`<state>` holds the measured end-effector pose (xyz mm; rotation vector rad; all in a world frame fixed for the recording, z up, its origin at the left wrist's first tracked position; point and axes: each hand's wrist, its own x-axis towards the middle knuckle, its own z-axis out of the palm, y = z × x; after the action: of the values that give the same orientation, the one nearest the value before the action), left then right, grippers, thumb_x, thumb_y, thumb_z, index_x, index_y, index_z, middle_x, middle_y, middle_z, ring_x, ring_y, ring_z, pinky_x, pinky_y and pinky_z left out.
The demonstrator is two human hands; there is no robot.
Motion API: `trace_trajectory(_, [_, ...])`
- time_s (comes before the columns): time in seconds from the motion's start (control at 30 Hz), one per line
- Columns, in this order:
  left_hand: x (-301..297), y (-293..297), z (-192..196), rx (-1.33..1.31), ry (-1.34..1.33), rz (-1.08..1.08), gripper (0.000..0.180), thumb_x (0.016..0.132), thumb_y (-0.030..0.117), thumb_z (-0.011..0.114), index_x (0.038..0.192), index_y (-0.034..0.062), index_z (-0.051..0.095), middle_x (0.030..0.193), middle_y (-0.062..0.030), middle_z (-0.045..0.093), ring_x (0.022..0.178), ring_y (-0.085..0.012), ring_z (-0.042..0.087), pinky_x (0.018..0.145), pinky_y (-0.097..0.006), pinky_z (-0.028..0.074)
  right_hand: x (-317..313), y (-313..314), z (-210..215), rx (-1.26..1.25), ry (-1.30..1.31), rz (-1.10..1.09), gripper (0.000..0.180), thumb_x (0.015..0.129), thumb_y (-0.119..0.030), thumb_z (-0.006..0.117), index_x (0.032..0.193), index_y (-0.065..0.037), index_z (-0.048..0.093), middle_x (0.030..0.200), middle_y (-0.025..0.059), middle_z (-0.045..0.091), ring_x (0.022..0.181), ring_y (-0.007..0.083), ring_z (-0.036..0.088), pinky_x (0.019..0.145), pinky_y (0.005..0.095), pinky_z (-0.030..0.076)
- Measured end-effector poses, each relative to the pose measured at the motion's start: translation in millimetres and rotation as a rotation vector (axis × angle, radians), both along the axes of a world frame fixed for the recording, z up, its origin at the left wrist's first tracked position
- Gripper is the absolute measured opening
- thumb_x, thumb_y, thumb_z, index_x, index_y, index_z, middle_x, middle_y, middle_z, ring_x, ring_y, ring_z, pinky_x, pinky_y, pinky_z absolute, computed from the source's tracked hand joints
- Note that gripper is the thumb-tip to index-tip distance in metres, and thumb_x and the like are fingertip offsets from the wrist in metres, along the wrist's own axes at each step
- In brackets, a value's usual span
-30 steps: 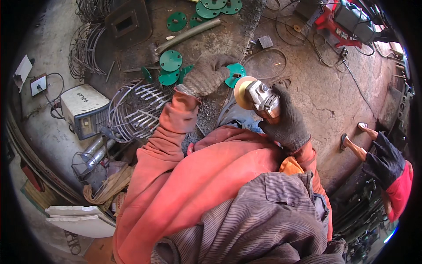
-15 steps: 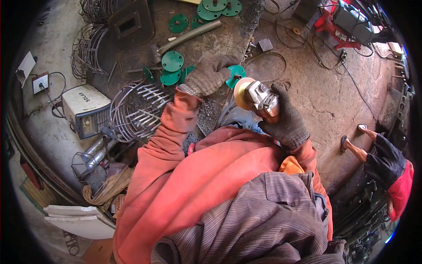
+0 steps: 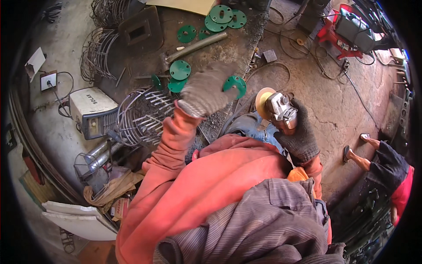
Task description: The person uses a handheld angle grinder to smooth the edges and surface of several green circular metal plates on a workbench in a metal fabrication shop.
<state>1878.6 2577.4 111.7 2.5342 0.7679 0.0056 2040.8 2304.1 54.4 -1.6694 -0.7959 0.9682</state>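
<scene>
My left hand [image 3: 206, 90], in a grey knit glove smeared by motion, grips the edge of a green round metal plate [image 3: 236, 87] with small holes. An angle grinder [image 3: 282, 111] is held in my gloved right hand [image 3: 300, 134], its fingers wrapped round the body. The grinder's pale yellow disc [image 3: 264, 103] faces the plate, with a gap between them. Beyond my left wrist lie more green plates [image 3: 180, 70], partly hidden behind the glove.
A metal pipe [image 3: 198, 45] and another group of green plates [image 3: 220, 14] lie farther out. To the left are a bent-rod cage [image 3: 136, 116] and a box-shaped lamp [image 3: 93, 112]. Cables [image 3: 323, 61] cross the floor at right. Another person's legs [image 3: 365, 160] show at far right.
The grinder has moved right, away from the green plate, widening the gap. The plate has tilted and turned in my left hand, and more of its face shows. The whole view has shifted slightly.
</scene>
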Motion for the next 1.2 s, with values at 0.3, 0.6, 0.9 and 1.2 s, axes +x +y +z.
trace_trajectory(0.3, [-17.8,2.3,-39.7,-0.013,-0.17,0.043,0.03,0.085,0.016,0.079,0.112,0.0078,0.072,0.108,-0.0121,0.073,0.098,-0.0331,0.07,0.089,-0.042,0.055,-4.1,-8.5,6.3,-0.04,0.057,0.006,0.098,0.068,0.005,0.081,0.154,-0.007,0.036,0.143,0.0147,0.056,0.137,0.0269,0.054,0.113,0.0406,0.045])
trace_trajectory(0.6, [-5.0,1.8,-42.1,-0.494,-0.195,0.316,0.047,0.076,0.015,0.091,0.119,0.0089,0.072,0.11,-0.0074,0.075,0.099,-0.0184,0.069,0.09,-0.035,0.055,-12.3,-1.3,5.8,-0.014,-0.106,0.079,0.093,0.072,-0.01,0.089,0.151,-0.007,0.04,0.137,0.0218,0.06,0.131,0.037,0.06,0.105,0.0431,0.05])
trace_trajectory(0.9, [-15.5,13.8,-36.4,-0.449,-0.183,0.019,0.042,0.087,0.014,0.078,0.128,0.0073,0.071,0.12,-0.0123,0.073,0.106,-0.0234,0.07,0.095,-0.038,0.054,-18.5,10.5,13.6,0.019,-0.17,0.095,0.084,0.075,-0.012,0.089,0.147,-0.004,0.046,0.135,0.0246,0.062,0.124,0.0434,0.06,0.104,0.0475,0.049])
trace_trajectory(1.2, [-4.0,7.3,-31.5,-0.85,-0.081,0.302,0.035,0.095,0.014,0.071,0.129,0.0048,0.071,0.102,-0.0084,0.076,0.062,-0.0105,0.066,0.052,-0.026,0.051,-13.7,24.8,25.1,-0.016,-0.137,0.171,0.089,0.071,-0.012,0.089,0.148,-0.004,0.045,0.132,0.0236,0.063,0.121,0.0444,0.062,0.1,0.0463,0.051])
